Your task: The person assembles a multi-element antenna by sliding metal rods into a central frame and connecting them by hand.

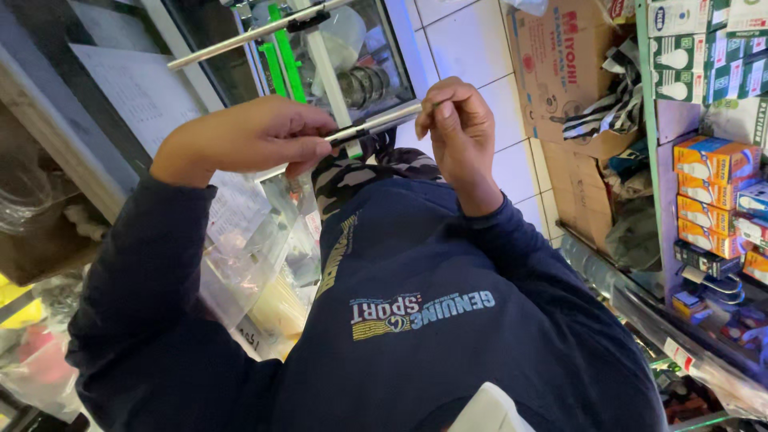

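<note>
Head view: the left hand is closed around the dark end of a thin metal rod, held level at chest height above the dark blue sweatshirt. The right hand pinches the rod's other end between fingertips, steadying it; shelves of small boxes stand at the right

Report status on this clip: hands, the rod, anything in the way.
Left hand in a closed grip on the thin silver rod. Right hand pinching the rod's other end. Nothing between the hands; cardboard box and shelf off to the right.

A green-framed shelf carries stacked orange boxes and green-and-white cartons.
</note>
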